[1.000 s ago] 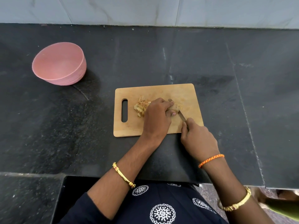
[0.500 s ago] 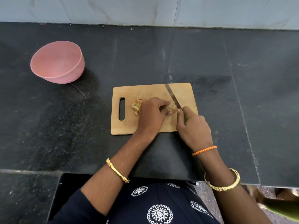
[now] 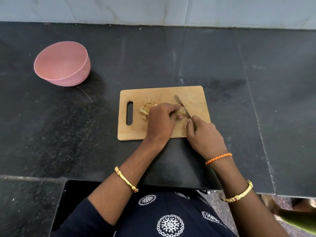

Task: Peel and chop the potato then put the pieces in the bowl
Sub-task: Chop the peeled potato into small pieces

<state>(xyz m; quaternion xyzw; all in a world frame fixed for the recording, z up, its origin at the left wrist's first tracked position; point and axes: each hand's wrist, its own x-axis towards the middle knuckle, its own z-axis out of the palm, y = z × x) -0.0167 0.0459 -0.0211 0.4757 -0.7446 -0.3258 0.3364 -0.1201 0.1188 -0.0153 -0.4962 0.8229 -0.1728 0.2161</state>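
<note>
Left hand (image 3: 160, 120) clamps the potato (image 3: 181, 111) on the board (image 3: 195, 96), right hand (image 3: 204, 134) grips the knife (image 3: 182, 106); potato likely firm, slippery, hold its sides.

Soft, even daylight fills the room, with a dull sheen on the black stone counter (image 3: 222, 53). The pink bowl (image 3: 63, 64) casts a faint shadow rightward. Wide-angle bending curves the edges; focus stays sharp.

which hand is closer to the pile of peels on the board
Left. The left hand holds the potato right beside the peels; the right hand, gripping the knife, sits farther right.
</note>
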